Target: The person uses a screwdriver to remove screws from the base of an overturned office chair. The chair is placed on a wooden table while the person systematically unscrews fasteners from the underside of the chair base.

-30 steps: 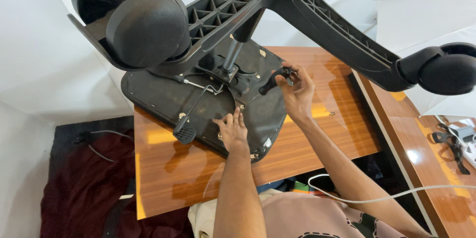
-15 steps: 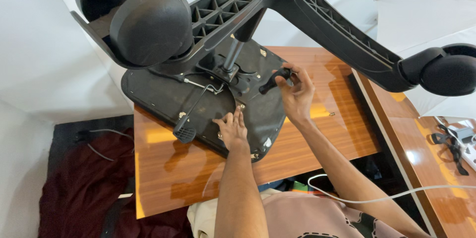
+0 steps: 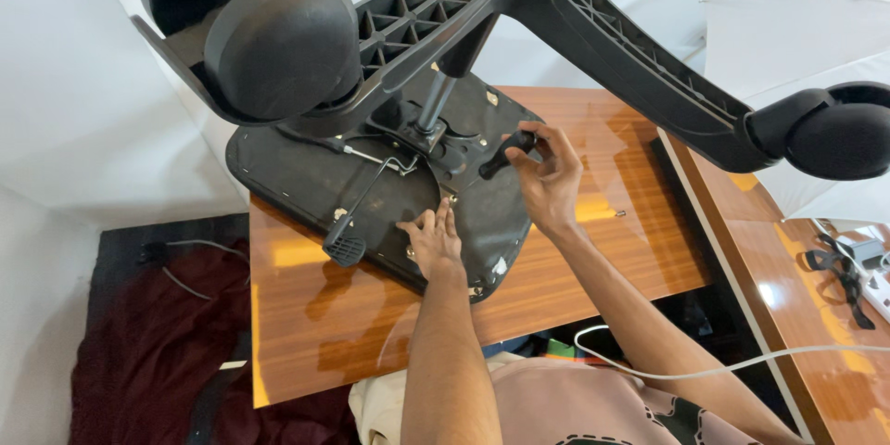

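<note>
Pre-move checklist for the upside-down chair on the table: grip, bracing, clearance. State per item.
1. Right hand has a grip on the black handle: ok.
2. Left hand flat on the seat underside: ok.
3. Seat fully on the wooden table: not ok, far-left edge overhangs.
4. Tool tip seated on a fastener: cannot tell.
5. Caster clear of both hands: ok.

We see no packages, signs or screens here, and the only label-like marks are a few small pale stickers (image 3: 339, 214) dotted on the black underside of the chair seat (image 3: 297, 181) near the table's (image 3: 343, 315) far left corner.
</note>
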